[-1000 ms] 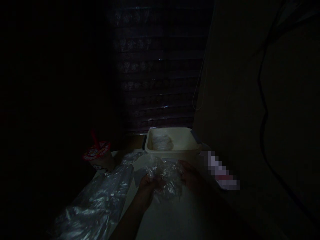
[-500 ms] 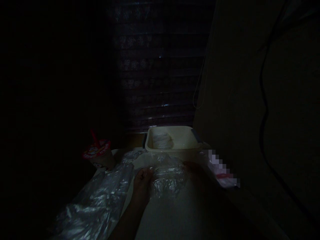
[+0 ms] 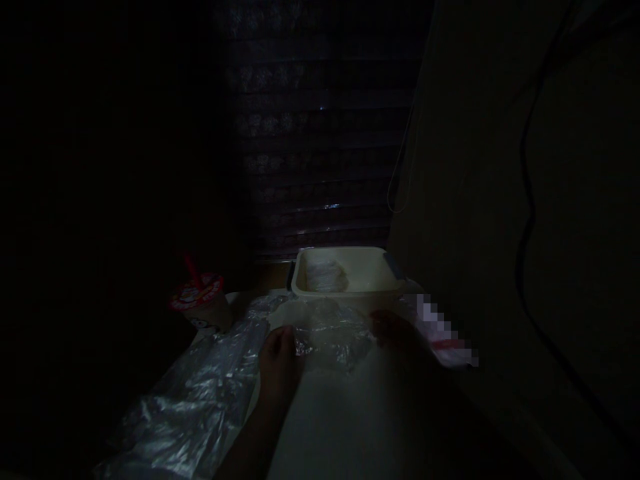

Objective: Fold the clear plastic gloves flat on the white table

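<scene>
A clear, crinkled plastic bag [image 3: 333, 340] stretches between my two hands over the pale table [image 3: 335, 427]. My left hand [image 3: 280, 357] is closed on its left edge, fingers curled. My right hand [image 3: 393, 328], very dark, pinches its right side. Just behind the bag stands a cream plastic basin [image 3: 370, 273] with dark handles; a bundle of clear plastic [image 3: 325, 275] lies in its left part. To the left of my left hand spreads a large pile of clear plastic bags [image 3: 195, 407].
A cup with a red patterned lid [image 3: 197, 293] and red straw stands at the back left. A pink and white packet [image 3: 445, 333] lies at the right. Behind are dark blinds [image 3: 320, 153]; a dark cable [image 3: 524, 253] hangs at right.
My left hand has shifted slightly left and my right hand slightly up. The bag between them looks flatter and more spread. The view has tilted a little.
</scene>
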Motion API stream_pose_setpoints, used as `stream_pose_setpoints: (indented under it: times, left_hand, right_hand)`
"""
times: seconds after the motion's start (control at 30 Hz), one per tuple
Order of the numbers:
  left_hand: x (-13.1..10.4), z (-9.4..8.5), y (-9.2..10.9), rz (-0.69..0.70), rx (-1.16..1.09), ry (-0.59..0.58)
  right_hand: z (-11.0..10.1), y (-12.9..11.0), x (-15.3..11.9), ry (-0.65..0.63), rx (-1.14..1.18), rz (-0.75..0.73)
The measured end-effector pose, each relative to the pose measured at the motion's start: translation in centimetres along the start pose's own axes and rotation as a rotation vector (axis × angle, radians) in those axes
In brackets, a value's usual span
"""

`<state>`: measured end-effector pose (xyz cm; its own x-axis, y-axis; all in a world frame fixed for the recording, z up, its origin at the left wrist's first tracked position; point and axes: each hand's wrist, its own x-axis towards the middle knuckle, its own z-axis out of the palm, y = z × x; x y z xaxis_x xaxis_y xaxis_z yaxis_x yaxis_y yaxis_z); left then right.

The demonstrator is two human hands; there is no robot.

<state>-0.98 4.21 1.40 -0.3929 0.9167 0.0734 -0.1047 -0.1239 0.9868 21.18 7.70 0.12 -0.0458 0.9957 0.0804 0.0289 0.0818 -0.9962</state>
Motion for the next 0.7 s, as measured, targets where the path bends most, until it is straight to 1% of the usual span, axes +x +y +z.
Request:
stream_pose_setpoints:
  times: [0.03, 0.07, 0.1, 0.13, 0.17, 0.2, 0.23, 0.27, 0.3, 0.33, 0.4, 0.43, 0.47, 0.5, 0.53, 0.57, 0.6, 0.7]
  left_hand:
    - [-0.2, -0.2, 0.5, 0.070, 0.049, 0.020]
    - [-0.6, -0.5, 1.2, 0.169, 0.115, 0.042]
    - [-1.0, -0.9, 1.9, 0.297, 0.194, 0.055]
    - [-1.6, -1.2, 2.6, 0.430, 0.276, 0.036]
    - [-2.2, -1.5, 3.2, 0.558, 0.357, -0.036]
    - [-3.0, -1.8, 3.7, 0.659, 0.437, -0.172]
    - [-3.8, -2.0, 4.0, 0.738, 0.510, -0.342]
    - [-4.7, -2.1, 4.1, 0.782, 0.577, -0.513]
    - [-5.6, -2.1, 3.9, 0.801, 0.612, -0.620]
    - [-6.4, -2.1, 3.5, 0.809, 0.634, -0.691]
    - [-7.7, -1.9, 2.1, 0.861, 0.786, -0.779]
    - [-8.2, -1.9, 1.3, 0.854, 0.890, -0.783]
    - [-8.7, -1.9, 0.5, 0.876, 0.988, -0.825]
    - [-9.1, -2.0, -0.1, 0.882, 1.077, -0.842]
    - [-9.5, -2.1, -0.5, 0.883, 1.149, -0.859]
    - [-9.9, -2.2, -0.7, 0.882, 1.205, -0.873]
    - [-10.3, -2.3, -0.7, 0.875, 1.244, -0.876]
    - [-11.4, -2.9, -0.2, 0.823, 1.288, -0.899]
  right_hand:
    - [0.2, 0.2, -0.1, 0.030, -0.108, -0.066]
    - [0.4, 0.3, -0.3, 0.068, -0.235, -0.141]
    - [0.7, 0.3, -0.6, 0.103, -0.371, -0.218]
    - [1.0, 0.3, -0.8, 0.129, -0.485, -0.288]
    - [1.2, 0.2, -1.1, 0.153, -0.576, -0.344]
    - [1.4, 0.1, -1.2, 0.175, -0.643, -0.384]
    - [1.5, 0.0, -1.4, 0.191, -0.684, -0.399]
    - [1.5, -0.2, -1.4, 0.205, -0.700, -0.388]
    - [1.5, -0.4, -1.4, 0.213, -0.695, -0.358]
    - [1.4, -0.6, -1.4, 0.217, -0.679, -0.320]
    - [1.0, -1.0, -1.4, 0.214, -0.647, -0.265]
    - [0.9, -1.3, -1.5, 0.220, -0.638, -0.263]
    - [0.9, -1.5, -1.9, 0.227, -0.637, -0.277]
    - [0.9, -1.7, -2.4, 0.224, -0.641, -0.303]
    - [1.1, -2.0, -3.1, 0.201, -0.649, -0.340]
    - [1.3, -2.2, -4.0, 0.138, -0.659, -0.383]
    - [1.6, -2.4, -5.1, 0.043, -0.672, -0.433]
    - [2.6, -2.7, -8.4, -0.316, -0.725, -0.591]
